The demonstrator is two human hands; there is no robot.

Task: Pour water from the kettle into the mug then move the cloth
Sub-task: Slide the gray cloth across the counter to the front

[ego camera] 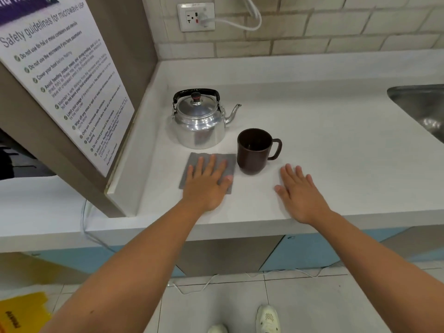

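A shiny metal kettle (200,123) with a black handle stands on the white counter (324,145), spout pointing right. A dark brown mug (254,152) stands upright to its front right, handle to the right. Its inside is too dark to read. A flat grey cloth (195,162) lies in front of the kettle, left of the mug. My left hand (207,181) rests flat on the cloth, fingers spread. My right hand (300,193) lies flat on the bare counter to the right of the mug, holding nothing.
A wall panel with a safety poster (64,80) closes the left side. A steel sink (422,109) is at the far right. A socket with a white plug and cable (199,18) is on the tiled wall behind. The counter's front edge runs below my wrists.
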